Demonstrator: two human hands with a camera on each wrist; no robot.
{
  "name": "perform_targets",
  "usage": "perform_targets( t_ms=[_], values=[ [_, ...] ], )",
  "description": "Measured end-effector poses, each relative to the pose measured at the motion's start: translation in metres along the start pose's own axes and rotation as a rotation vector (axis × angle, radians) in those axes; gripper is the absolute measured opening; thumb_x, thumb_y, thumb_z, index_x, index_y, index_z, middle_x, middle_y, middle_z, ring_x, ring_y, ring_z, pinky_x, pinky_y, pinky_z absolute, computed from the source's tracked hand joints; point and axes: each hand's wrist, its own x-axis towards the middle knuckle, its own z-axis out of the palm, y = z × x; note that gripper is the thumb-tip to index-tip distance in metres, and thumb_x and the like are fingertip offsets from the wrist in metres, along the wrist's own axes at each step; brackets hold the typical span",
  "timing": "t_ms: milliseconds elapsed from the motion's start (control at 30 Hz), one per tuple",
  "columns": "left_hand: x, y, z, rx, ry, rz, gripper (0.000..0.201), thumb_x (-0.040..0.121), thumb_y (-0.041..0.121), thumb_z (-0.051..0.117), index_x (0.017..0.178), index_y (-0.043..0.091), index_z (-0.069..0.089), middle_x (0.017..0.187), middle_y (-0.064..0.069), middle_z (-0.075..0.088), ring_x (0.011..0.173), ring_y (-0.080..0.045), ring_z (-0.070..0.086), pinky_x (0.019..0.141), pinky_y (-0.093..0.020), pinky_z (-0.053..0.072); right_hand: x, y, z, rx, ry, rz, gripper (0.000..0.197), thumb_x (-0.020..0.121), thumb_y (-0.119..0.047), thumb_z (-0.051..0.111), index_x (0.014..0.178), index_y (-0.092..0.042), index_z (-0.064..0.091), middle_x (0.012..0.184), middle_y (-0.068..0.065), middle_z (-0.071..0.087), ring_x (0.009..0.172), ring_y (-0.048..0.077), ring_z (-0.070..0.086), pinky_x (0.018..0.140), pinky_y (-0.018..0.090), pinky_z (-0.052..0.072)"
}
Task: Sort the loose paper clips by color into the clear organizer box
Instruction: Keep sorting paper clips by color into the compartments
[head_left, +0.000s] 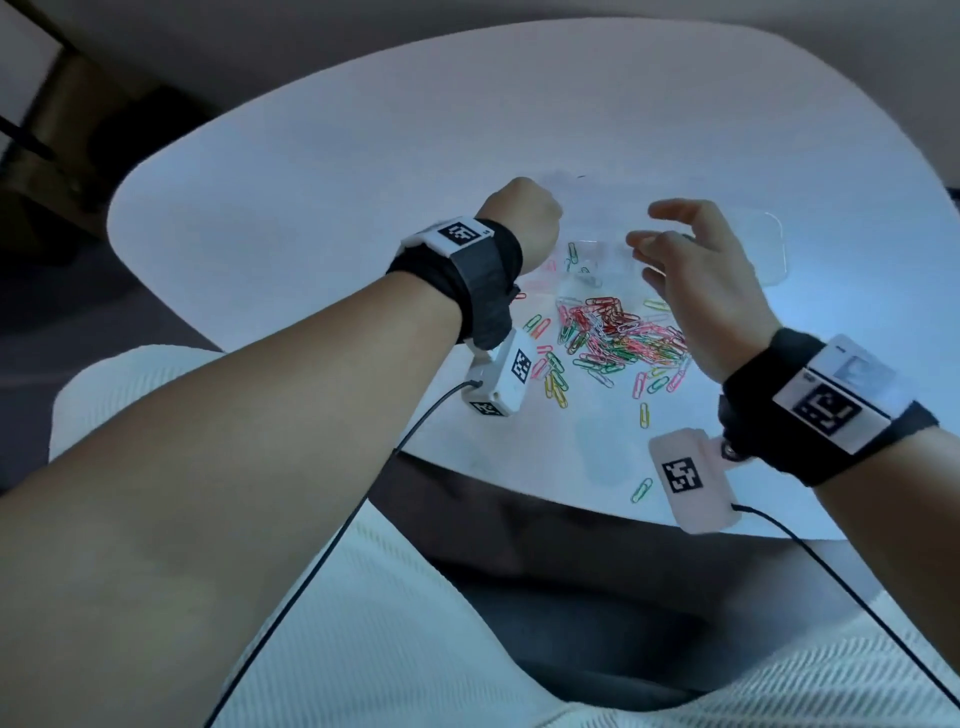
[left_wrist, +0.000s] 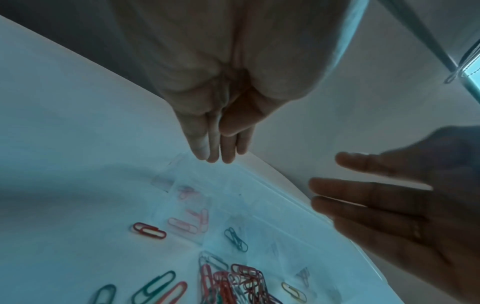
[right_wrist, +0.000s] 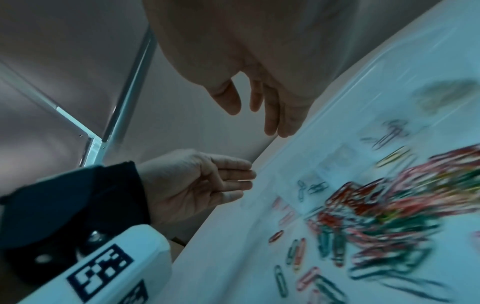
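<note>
L hand (head_left: 519, 221) hovered over the far-left end of the clear organizer box (head_left: 769, 249), near the desk's far side; its grip was relaxed w/ fingers (left_wrist: 207, 144) straight, pressed side by side, tips pointing down at the box corner, holding nothing. R hand (head_left: 696, 275) hung above the box middle, grip spread, fingers (left_wrist: 363, 197) extended & slightly apart, also holding nothing; the two hands were apart, not touching.

Box lay on the white desk (head_left: 311, 208) behind the pile, lid position can't tell, walls nearly invisible. A few clips already sat in its near compartments: pink ones (left_wrist: 189, 222) in one cell, dark green ones (left_wrist: 235, 239) in the next, a pale one (head_left: 589, 275) further along. Exact cell borders too faint to tell.

Loose paper clips (head_left: 618, 338) were heaped just in front of the box, mixed red, pink, green, yellow, white; strays scattered to the L & toward the near edge, incl. one green clip (head_left: 641, 489) close to the desk rim. Right wrist view blurred.

Both wrists wore black straps w/ white tagged camera units (head_left: 498, 379), cables trailing to the lap.
</note>
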Motion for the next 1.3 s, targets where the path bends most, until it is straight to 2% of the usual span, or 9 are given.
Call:
perform_targets(
  t_ms=[100, 233, 300, 467, 567, 733, 1000, 1167, 1300],
  values=[
    [-0.012, -0.001, 0.001, 0.009, 0.053, 0.070, 0.038, 0.088, 0.001, 0.039, 0.110, 0.017, 0.066, 0.114, -0.002, 0.063, 0.103, -0.021, 0.059, 0.091, -0.028, 0.048, -0.015, 0.005, -0.021, -0.066, -0.084, -0.021, 0.019, 0.086, -0.018, 0.053, 0.101, -0.028, 0.061, 0.102, 0.003, 0.071, 0.100, 0.017, 0.066, 0.098, 0.041, 0.050],
    [-0.044, 0.001, 0.006, 0.081, 0.138, 0.141, 0.022, 0.085, 0.011, 0.050, 0.093, 0.023, 0.067, 0.088, 0.006, 0.061, 0.082, -0.017, 0.060, 0.072, -0.024, 0.048, -0.025, 0.016, -0.043, -0.297, -0.188, 0.000, 0.019, 0.089, -0.005, 0.050, 0.089, -0.016, 0.065, 0.087, 0.008, 0.073, 0.077, 0.020, 0.068, 0.077, 0.035, 0.054],
    [-0.064, -0.009, 0.017, 0.152, 0.095, 0.157, 0.015, 0.083, 0.014, 0.054, 0.087, 0.024, 0.065, 0.085, 0.007, 0.059, 0.079, -0.017, 0.059, 0.071, -0.023, 0.046, -0.028, 0.028, -0.054, -0.475, -0.186, -0.002, 0.017, 0.086, -0.009, 0.053, 0.083, -0.018, 0.067, 0.081, 0.004, 0.074, 0.076, 0.019, 0.070, 0.076, 0.035, 0.056],
    [-0.093, -0.046, 0.047, 0.434, -0.222, 0.098, 0.012, 0.081, 0.016, 0.057, 0.085, 0.025, 0.064, 0.080, 0.011, 0.055, 0.085, -0.019, 0.057, 0.070, -0.026, 0.042, -0.035, 0.063, -0.072, -0.694, -0.198, 0.097, 0.010, 0.083, -0.017, 0.063, 0.080, -0.017, 0.073, 0.072, 0.004, 0.073, 0.069, 0.015, 0.071, 0.071, 0.032, 0.059],
    [-0.084, -0.046, 0.044, 0.472, -0.198, 0.134, 0.011, 0.082, 0.017, 0.057, 0.087, 0.026, 0.064, 0.083, 0.011, 0.054, 0.086, -0.017, 0.054, 0.071, -0.027, 0.039, -0.031, 0.074, -0.072, -0.800, -0.192, 0.096, 0.008, 0.085, -0.020, 0.068, 0.086, -0.015, 0.074, 0.070, 0.002, 0.070, 0.061, 0.010, 0.067, 0.058, 0.020, 0.051],
    [-0.063, -0.050, 0.042, 0.484, -0.114, 0.162, 0.008, 0.079, 0.024, 0.064, 0.081, 0.031, 0.059, 0.091, 0.007, 0.061, 0.084, -0.019, 0.057, 0.068, -0.028, 0.041, -0.018, 0.089, -0.077, -0.881, -0.086, 0.028, 0.017, 0.084, -0.014, 0.069, 0.100, -0.013, 0.074, 0.096, 0.010, 0.072, 0.092, 0.025, 0.067, 0.082, 0.027, 0.052],
    [-0.050, -0.071, 0.063, 0.545, -0.109, 0.280, 0.019, 0.088, 0.016, 0.059, 0.106, 0.014, 0.065, 0.107, -0.004, 0.062, 0.099, -0.023, 0.056, 0.078, -0.027, 0.038, -0.016, 0.102, -0.064, -0.909, -0.124, -0.176, 0.013, 0.087, -0.013, 0.065, 0.091, -0.019, 0.077, 0.085, 0.001, 0.064, 0.076, 0.013, 0.054, 0.069, 0.019, 0.036],
    [-0.045, -0.077, 0.068, 0.582, -0.116, 0.260, 0.021, 0.089, 0.014, 0.056, 0.107, 0.015, 0.065, 0.109, -0.006, 0.064, 0.101, -0.025, 0.058, 0.082, -0.031, 0.043, -0.017, 0.107, -0.063, -0.900, -0.113, -0.185, 0.017, 0.085, -0.007, 0.062, 0.090, -0.014, 0.077, 0.090, 0.009, 0.072, 0.085, 0.028, 0.066, 0.077, 0.030, 0.051],
    [-0.045, -0.082, 0.070, 0.562, -0.114, 0.246, 0.016, 0.087, 0.013, 0.057, 0.101, 0.016, 0.064, 0.101, -0.005, 0.067, 0.094, -0.026, 0.060, 0.080, -0.032, 0.047, -0.017, 0.107, -0.065, -0.854, -0.114, -0.193, 0.020, 0.081, -0.003, 0.061, 0.087, -0.014, 0.076, 0.087, 0.007, 0.074, 0.087, 0.027, 0.067, 0.082, 0.036, 0.054]
  ],
)
